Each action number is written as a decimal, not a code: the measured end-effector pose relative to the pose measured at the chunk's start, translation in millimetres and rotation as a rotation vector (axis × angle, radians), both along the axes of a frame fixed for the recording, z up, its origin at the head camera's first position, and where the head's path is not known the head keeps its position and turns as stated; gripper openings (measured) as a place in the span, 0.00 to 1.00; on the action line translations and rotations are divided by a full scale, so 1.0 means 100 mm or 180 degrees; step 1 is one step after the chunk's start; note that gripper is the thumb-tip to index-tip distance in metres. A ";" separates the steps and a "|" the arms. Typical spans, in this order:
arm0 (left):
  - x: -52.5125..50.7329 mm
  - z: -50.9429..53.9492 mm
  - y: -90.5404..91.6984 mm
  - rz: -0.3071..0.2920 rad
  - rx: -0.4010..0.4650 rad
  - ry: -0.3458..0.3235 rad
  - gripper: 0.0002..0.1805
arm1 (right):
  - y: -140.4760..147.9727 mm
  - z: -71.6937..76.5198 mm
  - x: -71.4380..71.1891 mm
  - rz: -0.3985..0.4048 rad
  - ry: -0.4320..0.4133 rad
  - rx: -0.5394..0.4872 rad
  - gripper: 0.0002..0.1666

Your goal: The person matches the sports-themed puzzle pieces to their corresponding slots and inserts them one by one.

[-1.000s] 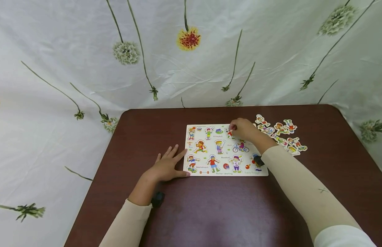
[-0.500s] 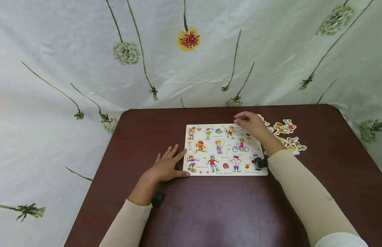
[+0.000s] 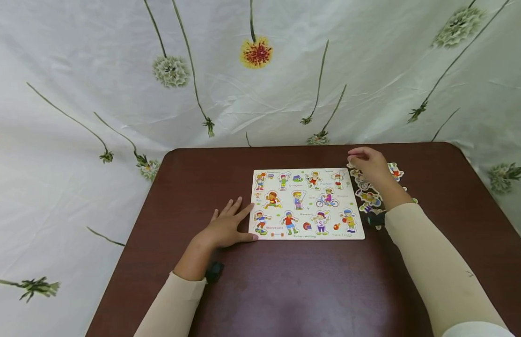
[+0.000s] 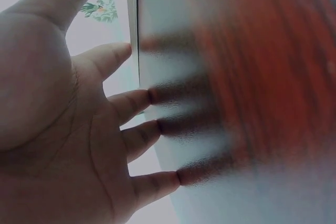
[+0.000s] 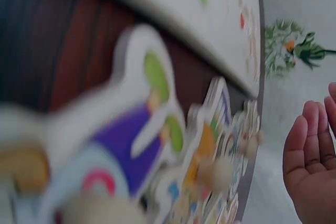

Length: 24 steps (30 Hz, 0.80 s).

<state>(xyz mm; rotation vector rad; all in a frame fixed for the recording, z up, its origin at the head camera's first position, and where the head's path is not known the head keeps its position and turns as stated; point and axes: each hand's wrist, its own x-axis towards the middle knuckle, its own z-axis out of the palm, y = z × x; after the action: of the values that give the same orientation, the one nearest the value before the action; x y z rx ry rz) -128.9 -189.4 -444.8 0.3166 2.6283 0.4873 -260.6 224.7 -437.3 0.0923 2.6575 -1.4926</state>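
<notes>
Okay, right hand (image 3: 370, 167) has come off the picture board (image 3: 312, 206) and now hangs over the loose pieces (image 3: 370, 198); top-right figure (image 3: 338, 180) is uncovered. Reads as work shifting board-to-pile. Grip slack, fingers loosely bent, nothing visibly held. Left hand (image 3: 227, 229) unchanged: spread at board's left edge, on desk (image 3: 306, 281).

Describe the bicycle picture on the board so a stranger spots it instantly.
On the dark brown table, find the white board with the left hand at its edge. The cyclist figure is the rightmost in its middle row. Unlike every other figure on the board, it sits on a bicycle.
</notes>
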 end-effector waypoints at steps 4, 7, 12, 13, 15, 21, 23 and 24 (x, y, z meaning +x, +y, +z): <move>0.01 0.01 -0.01 0.0002 0.0001 0.0003 0.52 | 0.08 0.01 -0.03 0.0090 0.0142 0.0518 0.19; 0.01 0.01 -0.01 -0.0005 0.0003 0.0002 0.52 | 0.11 0.01 -0.08 0.0241 0.0207 0.0986 0.18; 0.01 -0.01 -0.01 -0.0017 -0.0001 0.0008 0.52 | 0.13 0.01 -0.16 0.0638 0.0139 0.1601 0.16; 0.01 -0.01 -0.01 -0.0017 -0.0008 0.0007 0.52 | 0.13 0.01 -0.17 0.0702 0.0097 0.1667 0.16; 0.01 -0.01 -0.01 -0.0015 -0.0017 0.0000 0.52 | 0.13 0.00 -0.20 0.0806 0.0028 0.1770 0.15; 0.00 0.00 0.00 -0.0009 -0.0038 -0.0016 0.52 | 0.12 -0.04 -0.25 0.0855 -0.0025 0.1896 0.14; 0.00 0.00 0.00 -0.0009 -0.0036 -0.0017 0.52 | 0.12 -0.05 -0.25 0.0835 -0.0018 0.1877 0.13; 0.00 0.00 -0.01 -0.0007 -0.0036 -0.0021 0.52 | 0.12 -0.04 -0.24 0.0819 -0.0014 0.1851 0.13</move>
<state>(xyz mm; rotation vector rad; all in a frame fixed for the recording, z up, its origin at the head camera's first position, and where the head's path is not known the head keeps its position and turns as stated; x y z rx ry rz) -128.6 -190.0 -444.5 0.3138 2.6231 0.4719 -284.8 236.3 -441.5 -0.1986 2.8706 -0.6201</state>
